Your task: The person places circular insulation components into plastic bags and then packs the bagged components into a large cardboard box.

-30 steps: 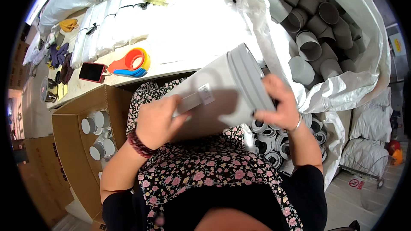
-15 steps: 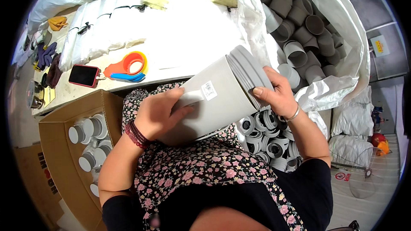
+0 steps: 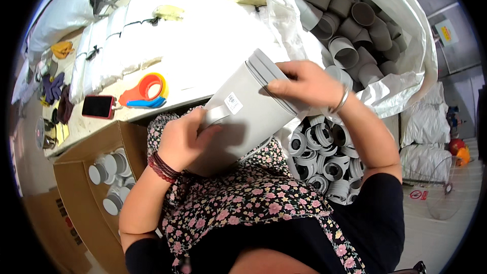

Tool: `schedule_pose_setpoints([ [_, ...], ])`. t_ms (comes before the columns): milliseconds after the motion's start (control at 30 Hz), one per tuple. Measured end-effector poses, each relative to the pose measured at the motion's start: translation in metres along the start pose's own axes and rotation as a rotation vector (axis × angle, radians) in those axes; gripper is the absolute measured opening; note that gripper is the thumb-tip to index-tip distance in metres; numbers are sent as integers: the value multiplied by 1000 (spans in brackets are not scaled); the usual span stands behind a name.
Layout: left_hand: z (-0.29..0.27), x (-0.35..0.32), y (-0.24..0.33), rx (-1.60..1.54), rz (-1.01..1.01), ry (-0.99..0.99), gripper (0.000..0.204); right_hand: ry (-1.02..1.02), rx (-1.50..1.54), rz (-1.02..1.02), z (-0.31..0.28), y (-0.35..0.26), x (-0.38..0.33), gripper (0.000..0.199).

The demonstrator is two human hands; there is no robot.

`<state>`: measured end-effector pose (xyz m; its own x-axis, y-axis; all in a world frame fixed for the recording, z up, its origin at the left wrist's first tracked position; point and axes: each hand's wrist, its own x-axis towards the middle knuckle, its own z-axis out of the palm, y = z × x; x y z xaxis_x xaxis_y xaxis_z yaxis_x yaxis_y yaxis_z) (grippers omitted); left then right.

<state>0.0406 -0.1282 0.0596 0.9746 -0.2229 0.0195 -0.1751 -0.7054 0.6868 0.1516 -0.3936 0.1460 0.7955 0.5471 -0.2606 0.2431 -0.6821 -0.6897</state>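
Note:
A tapered grey plastic container (image 3: 256,122) lies tilted over my lap, its wide end pointing up and away. It has a white barcode sticker and a side handle (image 3: 216,115). My left hand (image 3: 182,137) is closed around that handle. A grey ridged lid (image 3: 265,66) covers the wide end, seated close against the rim. My right hand (image 3: 310,85), slightly blurred, grips the lid, thumb on the near side; its other fingers are partly hidden behind the lid.
Left of me stands a cardboard box (image 3: 76,182) of grey cylinders. A phone (image 3: 98,106) and an orange ring-shaped tool (image 3: 138,91) lie on the table. Grey pipe elbows fill a white bag (image 3: 423,56) at far right; below it sit several grey ring fittings (image 3: 332,170).
The lid sat tilted with a gap at the rim; now it is pressed closer onto the container. My right hand has moved up and left along the lid. My left hand keeps the handle.

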Motion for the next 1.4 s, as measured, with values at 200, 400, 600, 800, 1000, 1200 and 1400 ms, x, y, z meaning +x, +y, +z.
schedule_pose_setpoints([
  [200,-4,9,-3,13,108,48,30,643,617,-256,-30,-5,48,45],
  [400,-8,9,-9,-109,12,-3,27,296,234,-419,-26,35,107,39],
  [600,-12,21,-35,-203,-147,-192,25,45,54,-252,11,36,116,50],
  [800,-17,38,-79,-705,-368,-119,22,24,-284,-442,21,49,103,59],
  [1000,-26,-17,-101,-931,-328,121,20,46,931,387,44,149,45,49],
  [1200,41,-96,-92,-1016,-395,564,21,-214,632,-574,116,85,69,43],
  [1400,37,-99,-83,-873,-406,571,23,-258,444,221,89,57,180,32],
])
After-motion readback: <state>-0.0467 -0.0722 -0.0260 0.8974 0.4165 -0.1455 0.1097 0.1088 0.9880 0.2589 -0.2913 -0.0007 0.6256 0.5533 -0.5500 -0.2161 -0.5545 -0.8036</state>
